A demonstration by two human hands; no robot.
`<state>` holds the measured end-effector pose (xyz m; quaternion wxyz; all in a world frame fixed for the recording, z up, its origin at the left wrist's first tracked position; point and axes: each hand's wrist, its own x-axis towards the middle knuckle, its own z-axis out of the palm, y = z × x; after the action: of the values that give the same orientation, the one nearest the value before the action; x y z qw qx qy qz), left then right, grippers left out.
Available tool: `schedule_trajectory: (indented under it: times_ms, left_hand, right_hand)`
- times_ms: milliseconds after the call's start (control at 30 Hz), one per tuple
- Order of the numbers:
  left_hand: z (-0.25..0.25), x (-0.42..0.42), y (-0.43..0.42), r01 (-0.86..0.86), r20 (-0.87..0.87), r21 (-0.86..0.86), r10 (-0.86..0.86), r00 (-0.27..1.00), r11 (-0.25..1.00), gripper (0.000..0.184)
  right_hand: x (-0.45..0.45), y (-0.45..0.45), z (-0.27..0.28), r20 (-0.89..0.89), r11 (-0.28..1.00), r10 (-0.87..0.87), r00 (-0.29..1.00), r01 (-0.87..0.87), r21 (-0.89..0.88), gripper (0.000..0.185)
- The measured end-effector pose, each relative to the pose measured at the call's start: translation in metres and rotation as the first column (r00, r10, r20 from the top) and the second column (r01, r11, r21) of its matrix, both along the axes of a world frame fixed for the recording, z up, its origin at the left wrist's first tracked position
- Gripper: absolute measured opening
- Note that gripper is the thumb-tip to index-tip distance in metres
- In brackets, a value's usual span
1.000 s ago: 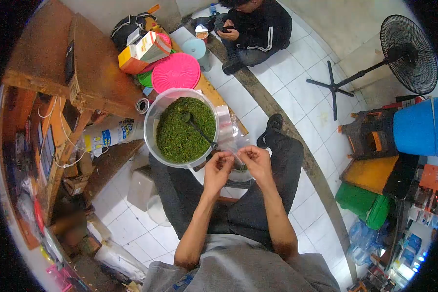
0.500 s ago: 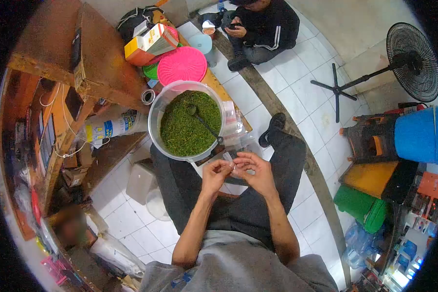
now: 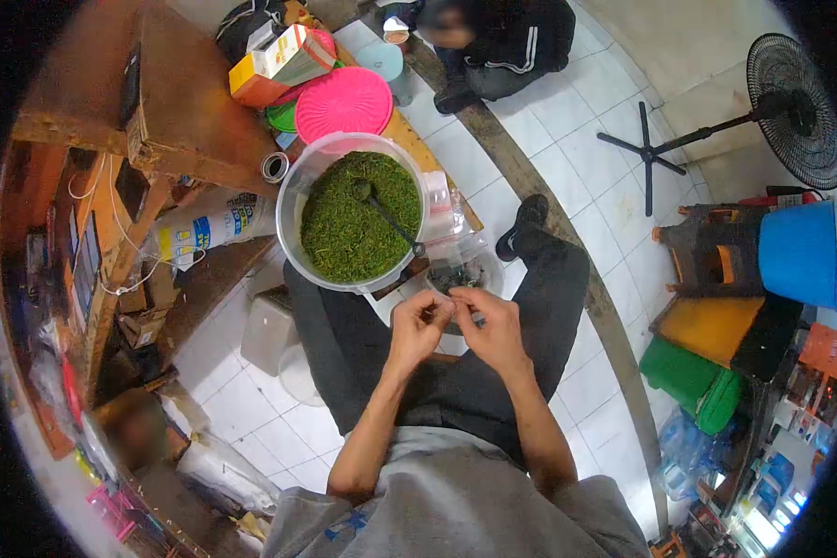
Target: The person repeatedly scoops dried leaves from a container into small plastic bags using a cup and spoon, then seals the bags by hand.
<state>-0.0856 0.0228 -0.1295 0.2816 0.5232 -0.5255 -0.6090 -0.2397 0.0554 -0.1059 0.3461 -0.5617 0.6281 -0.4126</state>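
Note:
My left hand (image 3: 417, 325) and my right hand (image 3: 486, 325) meet in front of my lap, thumbs and fingertips pinched together. Between them is a small clear plastic bag (image 3: 448, 308), mostly hidden by the fingers. Just beyond the hands sits a clear tub (image 3: 495, 272) with dark contents that I cannot make out. Ahead and to the left, a large translucent bucket (image 3: 286, 219) holds chopped green leaves (image 3: 344, 228). A dark long-handled spoon (image 3: 388, 216) lies on the leaves. Flat clear plastic bags (image 3: 445, 209) lie beside the bucket's right side.
A pink lid (image 3: 344, 102), a carton (image 3: 293, 58) and an open can (image 3: 274, 167) stand past the bucket. Wooden shelving (image 3: 112, 223) is at left. Another person (image 3: 521, 37) sits on the tiles ahead. A fan (image 3: 795, 112) and blue bin (image 3: 800, 256) are at right.
The clear plastic between my fingers shows less than before, and my fingertips are closer together. The tub beyond my hands shows more. The view has shifted slightly.

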Motion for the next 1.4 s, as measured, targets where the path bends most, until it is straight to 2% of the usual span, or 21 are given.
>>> schedule_trajectory:
  times_ms: [100, 167, 200, 267, 333, 400, 467, 500, 600, 667, 733, 800, 867, 900, 933, 1000, 1033, 1133, 1233, 1333, 1400]
  left_hand:
    - [0.013, 0.004, -0.008, 0.103, 0.024, -0.032, -0.103, 0.994, 0.994, 0.009]
    - [0.011, 0.007, -0.007, 0.08, -0.075, 0.101, -0.073, 0.995, 0.992, 0.008]
    - [0.009, 0.008, -0.006, 0.07, -0.171, 0.233, -0.03, 0.985, 0.97, 0.006]
    - [0.005, 0.008, -0.001, 0.064, -0.203, 0.26, -0.011, 0.979, 0.964, 0.008]
    - [0.001, 0.008, 0.001, 0.059, -0.241, 0.272, 0.008, 0.971, 0.961, 0.01]
    - [-0.002, 0.01, 0.003, 0.048, -0.03, 0.161, -0.044, 0.999, 0.986, 0.02]
    - [0.008, 0.006, 0.003, 0.146, 0.348, -0.204, -0.068, 0.935, 0.968, 0.025]
    - [0.015, 0.004, 0.005, 0.168, 0.441, -0.255, -0.041, 0.897, 0.952, 0.025]
    - [0.036, -0.001, 0.004, 0.208, 0.533, -0.314, -0.01, 0.846, 0.926, 0.024]
    - [0.052, 0.0, 0.002, 0.215, 0.552, -0.306, -0.012, 0.834, 0.927, 0.023]
    - [0.063, 0.006, 0.0, 0.145, 0.414, -0.276, -0.019, 0.91, 0.95, 0.026]
    - [0.068, 0.015, -0.003, 0.152, 0.388, -0.246, -0.047, 0.92, 0.957, 0.021]
    - [0.087, 0.019, -0.006, -0.138, 0.082, -0.39, 0.184, 0.979, 0.911, 0.038]
    - [0.08, 0.023, -0.005, -0.184, -0.074, -0.218, 0.171, 0.982, 0.958, 0.054]
    - [0.076, 0.029, -0.004, -0.19, -0.08, -0.223, 0.176, 0.981, 0.956, 0.054]
    - [0.072, 0.04, -0.006, -0.041, -0.483, 0.232, 0.152, 0.862, 0.972, 0.053]
    - [0.085, 0.043, -0.009, -0.093, -0.33, 0.128, 0.131, 0.935, 0.987, 0.047]
    - [0.085, 0.052, -0.008, -0.188, -0.201, -0.012, 0.182, 0.963, 0.982, 0.04]
    - [0.094, 0.055, -0.01, -0.225, -0.198, -0.055, 0.21, 0.957, 0.973, 0.036]
    - [0.09, 0.059, -0.011, -0.213, -0.14, -0.121, 0.196, 0.97, 0.969, 0.032]
    - [0.091, 0.062, -0.011, -0.193, -0.081, -0.181, 0.181, 0.98, 0.964, 0.031]
  right_hand:
    - [0.007, 0.004, -0.015, 0.139, 0.99, -0.121, 0.983, 0.109, 0.094, 0.016]
    - [0.006, 0.009, -0.036, 0.587, 0.94, -0.258, 0.768, 0.059, 0.336, 0.019]
    - [0.005, 0.011, -0.043, 0.586, 0.939, -0.259, 0.767, 0.059, 0.338, 0.019]
    - [0.005, 0.01, -0.045, 0.72, 0.929, -0.325, 0.613, 0.062, 0.366, 0.021]
    - [-0.002, 0.01, -0.033, 0.653, 0.924, -0.296, 0.698, 0.035, 0.381, 0.023]
    - [-0.008, 0.002, -0.011, 0.574, 0.926, -0.246, 0.781, 0.015, 0.377, 0.024]
    - [-0.008, 0.0, 0.01, 0.044, 0.982, 0.066, 0.997, -0.073, 0.173, 0.029]
    - [-0.005, -0.001, -0.001, -0.183, 0.999, 0.03, 0.983, -0.023, 0.038, 0.03]
    - [-0.007, -0.007, 0.009, -0.329, 0.999, -0.045, 0.943, 0.043, -0.014, 0.025]
    - [-0.003, -0.007, 0.008, -0.32, 0.999, -0.011, 0.947, -0.002, -0.04, 0.017]
    - [-0.001, -0.009, 0.018, 0.052, 0.995, -0.002, 0.999, -0.003, 0.095, 0.014]
    - [-0.009, -0.008, 0.026, -0.002, 0.987, -0.058, 0.998, 0.058, 0.15, 0.015]
    - [-0.013, -0.009, 0.039, 0.327, 0.947, -0.141, 0.934, 0.031, 0.321, 0.016]
    - [-0.015, -0.007, 0.049, 0.351, 0.958, -0.053, 0.935, -0.051, 0.282, 0.017]
    - [-0.012, -0.006, 0.052, 0.346, 0.959, -0.046, 0.937, -0.055, 0.277, 0.017]
    - [-0.007, -0.003, 0.056, 0.52, 0.945, 0.019, 0.854, -0.185, 0.268, 0.024]
    - [-0.006, -0.006, 0.064, 0.535, 0.947, -0.013, 0.845, -0.162, 0.278, 0.025]
    - [-0.002, -0.01, 0.075, 0.582, 0.957, -0.14, 0.801, -0.041, 0.287, 0.024]
    - [0.006, -0.007, 0.063, 0.652, 0.991, -0.113, 0.75, 0.039, 0.127, 0.02]
    - [0.007, -0.009, 0.055, 0.447, 0.991, 0.033, 0.894, -0.087, 0.1, 0.022]
    - [0.006, -0.015, 0.061, 0.435, 0.969, 0.102, 0.895, -0.187, 0.159, 0.024]
